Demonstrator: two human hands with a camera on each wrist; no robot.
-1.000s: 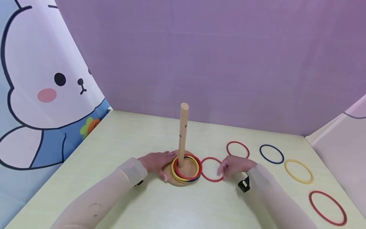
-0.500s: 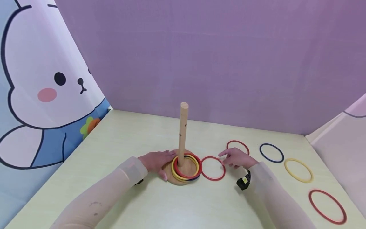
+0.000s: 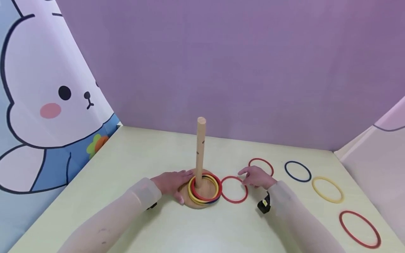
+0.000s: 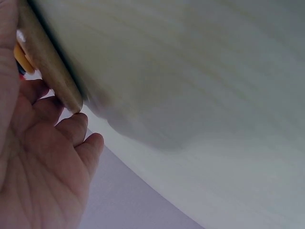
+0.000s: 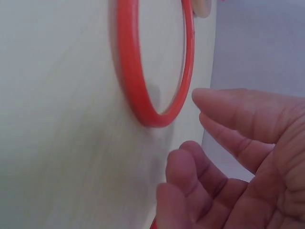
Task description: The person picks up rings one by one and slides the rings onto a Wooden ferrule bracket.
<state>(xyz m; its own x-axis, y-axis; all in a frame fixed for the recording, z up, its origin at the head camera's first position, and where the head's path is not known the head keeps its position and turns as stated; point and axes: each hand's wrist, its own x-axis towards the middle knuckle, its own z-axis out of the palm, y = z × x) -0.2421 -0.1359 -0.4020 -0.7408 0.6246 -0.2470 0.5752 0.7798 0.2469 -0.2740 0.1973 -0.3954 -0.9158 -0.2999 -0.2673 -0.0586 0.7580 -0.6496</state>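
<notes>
On the worktop [image 3: 152, 151], the spread left hand [image 3: 170, 182] is touching the wooden base [image 3: 207, 189], the empty, loosely bent right hand [image 3: 257, 176] hovering near a red ring [image 3: 235, 202].

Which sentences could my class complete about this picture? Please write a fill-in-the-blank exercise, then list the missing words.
1. The left hand touches the wooden base, while the right hand holds ____.
2. Not counting rings around the post, the table holds ____ red rings.
3. In the head view, the loose yellow ring lies to the ____ of the loose blue ring.

Missing words: nothing; three; right.
</notes>
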